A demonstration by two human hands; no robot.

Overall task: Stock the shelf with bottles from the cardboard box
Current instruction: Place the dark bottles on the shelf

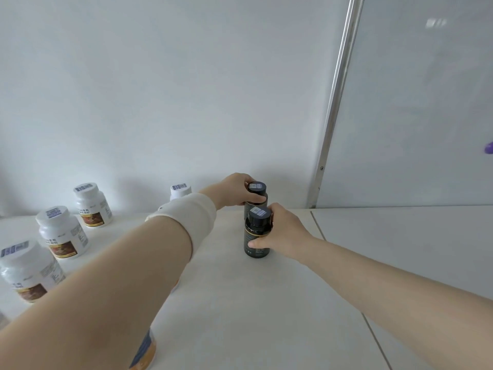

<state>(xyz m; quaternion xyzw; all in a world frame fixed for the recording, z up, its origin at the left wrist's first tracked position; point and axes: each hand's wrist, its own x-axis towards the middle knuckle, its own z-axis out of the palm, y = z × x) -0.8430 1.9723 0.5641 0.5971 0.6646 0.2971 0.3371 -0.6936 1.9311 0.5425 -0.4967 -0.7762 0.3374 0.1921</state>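
Upright, left-held bottle (256, 188), right-held bottle (255, 232)

**Two bottles in file, mid-shelf**

On the shelf (240, 303), the front bottle (256, 236) stands just before the rear bottle (256, 192). The left hand (234, 192) grips the rear bottle from its left, and the right hand (285, 235) grips the front bottle from its right. Far left, three bottles (62, 233) line up diagonally toward the wall (160, 89). A metal post (336, 102) rises behind, to the right.
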